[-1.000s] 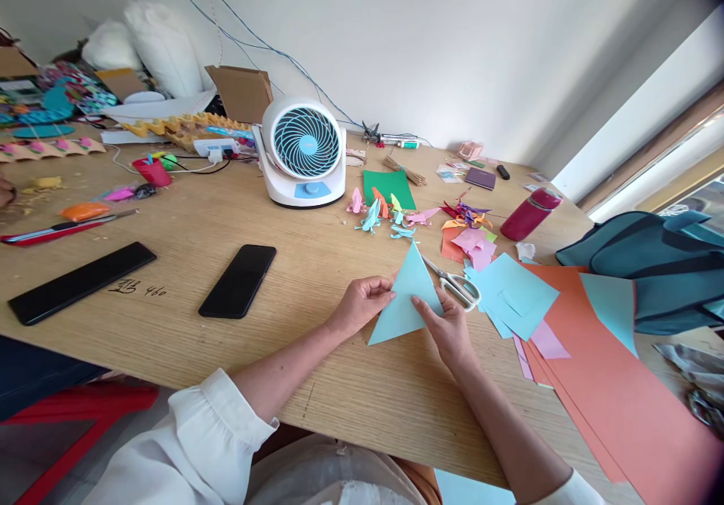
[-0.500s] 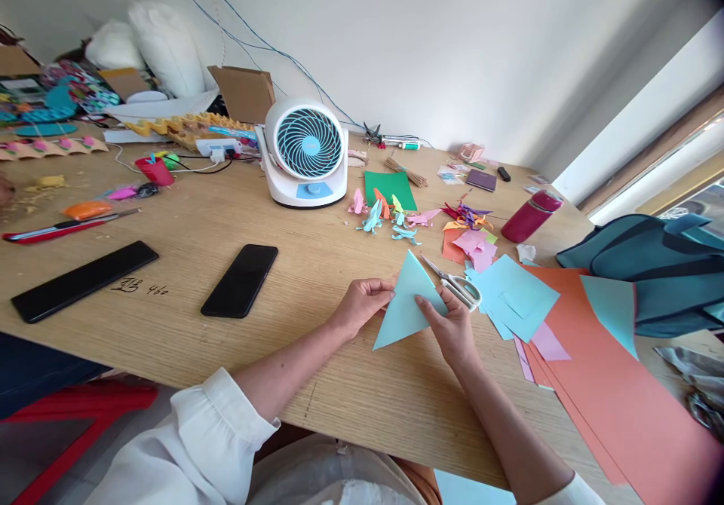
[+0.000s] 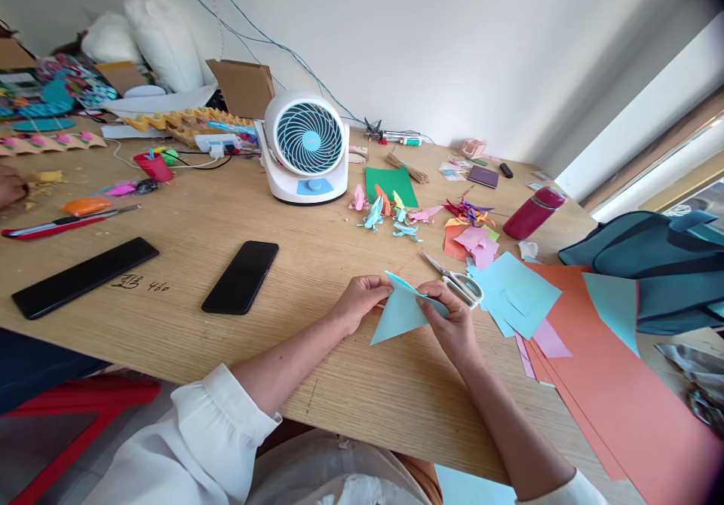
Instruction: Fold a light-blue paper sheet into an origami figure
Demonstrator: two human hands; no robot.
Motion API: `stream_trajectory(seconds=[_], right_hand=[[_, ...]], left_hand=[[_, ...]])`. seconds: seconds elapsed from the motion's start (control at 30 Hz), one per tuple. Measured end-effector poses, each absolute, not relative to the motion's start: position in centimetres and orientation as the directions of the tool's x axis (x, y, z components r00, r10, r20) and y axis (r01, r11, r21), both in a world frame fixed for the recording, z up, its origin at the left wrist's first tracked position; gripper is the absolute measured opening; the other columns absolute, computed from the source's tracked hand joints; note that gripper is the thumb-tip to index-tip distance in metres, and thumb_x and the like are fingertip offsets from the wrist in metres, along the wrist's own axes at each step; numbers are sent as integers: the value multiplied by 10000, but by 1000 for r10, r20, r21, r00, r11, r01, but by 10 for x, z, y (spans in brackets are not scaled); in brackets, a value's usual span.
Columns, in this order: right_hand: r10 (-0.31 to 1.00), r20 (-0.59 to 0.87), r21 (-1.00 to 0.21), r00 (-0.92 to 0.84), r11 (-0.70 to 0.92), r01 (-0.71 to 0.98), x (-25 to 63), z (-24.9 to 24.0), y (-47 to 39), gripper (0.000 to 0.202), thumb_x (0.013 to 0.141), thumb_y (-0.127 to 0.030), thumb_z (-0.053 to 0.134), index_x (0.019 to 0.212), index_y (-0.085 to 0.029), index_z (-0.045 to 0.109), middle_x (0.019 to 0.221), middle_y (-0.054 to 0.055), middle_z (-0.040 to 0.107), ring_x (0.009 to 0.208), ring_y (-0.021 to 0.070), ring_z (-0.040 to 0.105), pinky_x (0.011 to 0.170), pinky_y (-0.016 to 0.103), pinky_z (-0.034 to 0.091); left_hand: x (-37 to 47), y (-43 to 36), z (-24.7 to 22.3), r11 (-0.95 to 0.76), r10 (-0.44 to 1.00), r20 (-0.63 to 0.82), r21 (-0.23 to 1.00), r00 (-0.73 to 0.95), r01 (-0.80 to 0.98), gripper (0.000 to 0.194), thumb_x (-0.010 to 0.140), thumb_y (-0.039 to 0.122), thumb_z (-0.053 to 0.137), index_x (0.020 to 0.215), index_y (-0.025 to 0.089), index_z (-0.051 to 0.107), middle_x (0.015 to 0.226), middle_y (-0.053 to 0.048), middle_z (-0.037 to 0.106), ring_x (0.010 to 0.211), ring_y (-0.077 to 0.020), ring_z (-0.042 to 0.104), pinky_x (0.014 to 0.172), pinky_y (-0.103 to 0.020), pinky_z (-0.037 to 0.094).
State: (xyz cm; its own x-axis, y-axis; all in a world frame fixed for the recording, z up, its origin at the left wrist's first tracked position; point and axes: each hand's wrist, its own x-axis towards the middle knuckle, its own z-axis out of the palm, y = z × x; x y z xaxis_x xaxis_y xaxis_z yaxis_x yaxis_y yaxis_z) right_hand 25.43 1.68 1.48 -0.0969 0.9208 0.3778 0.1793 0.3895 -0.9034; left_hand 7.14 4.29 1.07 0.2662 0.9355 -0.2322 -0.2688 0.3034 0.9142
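A light blue sheet of paper [image 3: 400, 313], folded into a triangle, is held just above the table between both hands. My left hand [image 3: 363, 301] pinches its left edge between thumb and fingers. On the other side, my right hand [image 3: 452, 318] grips the right part, thumb in front and fingers behind. The top corner bends over towards the right hand. Scissors [image 3: 464, 286] with white handles lie right behind my right hand. Past them is a stack of light blue paper squares [image 3: 523, 294].
Folded paper animals [image 3: 373, 215] stand near a green sheet [image 3: 396, 185] and a white fan [image 3: 308, 151]. A black phone [image 3: 240, 277] lies left. Large orange sheets [image 3: 611, 369], a magenta bottle [image 3: 535, 212] and a teal bag [image 3: 639, 264] are right. Another person's hand [image 3: 11, 187] shows far left.
The top corner of the blue triangle has come down, folded over by my right hand, which has risen slightly. My left hand keeps its pinch at the left edge.
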Motion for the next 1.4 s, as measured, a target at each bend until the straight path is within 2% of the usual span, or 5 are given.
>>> stream_trajectory(seconds=[0.5,0.8,0.93,1.1,1.4], right_hand=[[838,506,-833,-206,536,136,261,9,20,211,892,-147,594,933,-293,740,964,44,627,919,190,589,748,322,471],[804,532,-773,-266,589,236,267,6,21,255,874,-88,574,908,-280,738,994,46,617,903,179,586,698,295,471],[799,526,-764,-292,595,250,267,6,21,247,877,-100,571,914,-279,738,1000,47,616,926,185,586,720,302,481],[909,369,-887,-196,407,218,266,6,21,182,862,-206,638,1025,-272,686,970,36,628,847,181,591,701,309,493],[986,118,-993,-122,118,-10,260,6,22,375,827,-452,699,1133,-259,598,803,-13,620,730,145,592,704,285,508]], left_hand=[[69,45,6,318,920,-230,911,317,-263,337,593,412,829,719,125,706,602,8,641,510,-84,520,517,-195,361],[65,43,8,441,831,-293,865,473,-239,486,690,607,733,826,141,706,761,-75,723,626,-164,664,561,-248,490],[64,43,9,433,829,-299,878,472,-204,479,627,545,823,866,146,707,751,-44,715,616,-139,652,572,-233,492],[63,44,8,409,845,-282,888,455,-210,511,582,496,868,922,147,714,785,-43,718,657,-146,657,609,-248,506],[65,47,13,307,932,-211,892,297,-330,532,550,501,877,898,143,694,726,-12,692,617,-122,622,597,-240,515]])
